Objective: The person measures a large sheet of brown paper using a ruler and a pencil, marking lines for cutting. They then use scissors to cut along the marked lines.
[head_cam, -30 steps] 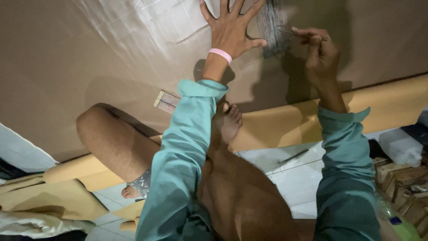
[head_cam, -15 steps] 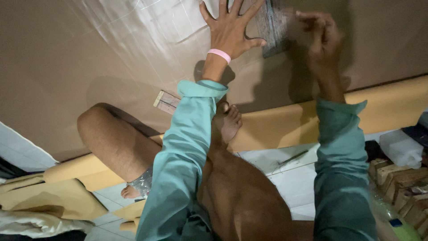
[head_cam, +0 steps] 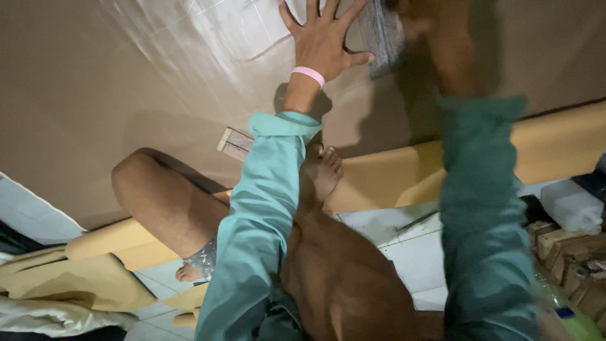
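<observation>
- Where the right hand [head_cam: 420,19] meets the grey pad [head_cam: 382,33], motion blur smears everything, so whether its fingers are together, apart or gripping the pad cannot be told; the hand is also cut off by the far edge of the frame.
- Only part of the grey pad shows: its far end runs out of view and its right side is lost behind the blurred hand.
- The left hand [head_cam: 324,39] lies flat on the tan sheet [head_cam: 126,82], palm down, fingers spread wide apart and pointing far, thumb stretched right until it almost touches the pad; it holds nothing.
- A pink wristband [head_cam: 308,75] circles that wrist, and the arm reaches straight out in a teal sleeve [head_cam: 259,221].
- The right arm, also in teal, rises nearly straight from near to far at the right.
- The pad sits at the far edge, just right of the left hand, resting against the sheet; its long axis runs near to far, tilted slightly left at the top.
- A bare foot [head_cam: 323,173] rests at the sheet's near edge, and a bent knee [head_cam: 148,183] lies to the left.
- A small striped block [head_cam: 235,144] lies on the sheet near the sleeve.
</observation>
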